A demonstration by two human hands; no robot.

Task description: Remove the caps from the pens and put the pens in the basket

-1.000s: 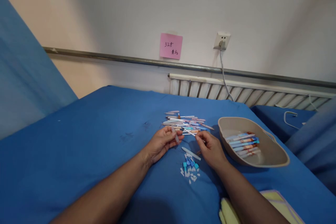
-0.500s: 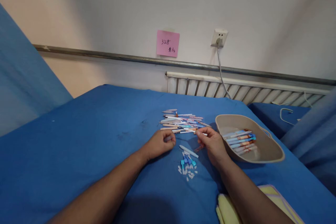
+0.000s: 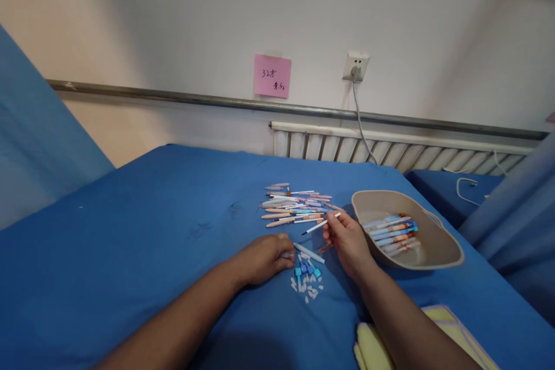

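My right hand (image 3: 347, 240) pinches a thin white pen refill (image 3: 319, 224) with a dark tip, which slants down to the left. My left hand (image 3: 265, 257) rests low over the blue cloth with its fingers curled; what lies in them is hidden. Beside those fingertips is a pale blue pen barrel (image 3: 309, 252). Just below it are blue and teal pen tops (image 3: 309, 269) and a scatter of small white tips (image 3: 307, 289). Beyond both hands spreads a loose pile of pen parts and refills (image 3: 295, 203), mostly lying crosswise.
A beige basket (image 3: 448, 251) holding several pens (image 3: 394, 234) stands to the right. A folded yellow cloth (image 3: 370, 344) lies at the front right, partly under my right forearm. At the back are a radiator (image 3: 329, 141), a metal rail (image 3: 195, 96) and a plugged-in socket (image 3: 355, 66).
My left hand has moved down toward the pale blue barrel, its fingers curling. The right hand has drawn the white refill away from the pile, so it shows. The view has shifted slightly.
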